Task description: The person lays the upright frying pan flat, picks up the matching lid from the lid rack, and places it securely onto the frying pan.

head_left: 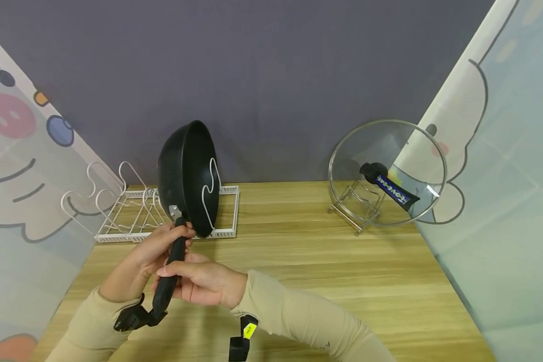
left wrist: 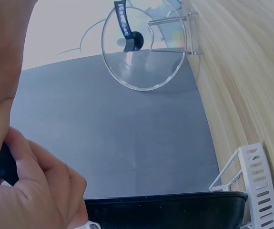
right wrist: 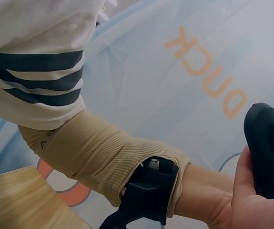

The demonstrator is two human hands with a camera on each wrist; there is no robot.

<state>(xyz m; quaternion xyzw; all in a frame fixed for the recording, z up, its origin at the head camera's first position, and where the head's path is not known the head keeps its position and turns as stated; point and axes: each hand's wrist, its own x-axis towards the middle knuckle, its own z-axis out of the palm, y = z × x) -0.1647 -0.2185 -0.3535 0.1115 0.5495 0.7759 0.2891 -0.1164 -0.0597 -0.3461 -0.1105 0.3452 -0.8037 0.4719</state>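
A black frying pan point(head_left: 172, 166) stands on its edge in the white wire rack point(head_left: 228, 233), its hollow side turned to the right. Its black handle point(head_left: 165, 286) points down toward the person. Close to the pan, the left hand point(head_left: 160, 244) grips the handle's upper part. The right hand point(head_left: 203, 279) holds the handle lower down, thumb across it. In the left wrist view the pan's rim point(left wrist: 170, 198) lies beside the rack's slotted edge. The handle's rounded end point(right wrist: 265, 148) sticks out past the right hand point(right wrist: 260, 212) in the right wrist view.
A glass lid point(head_left: 407, 156) with a dark knob and a blue-labelled handle leans in a small metal stand point(head_left: 359, 211) at the right. White wire dividers point(head_left: 104, 198) rise from the rack left of the pan. A grey wall point(head_left: 271, 90) backs the wooden table point(head_left: 298, 251).
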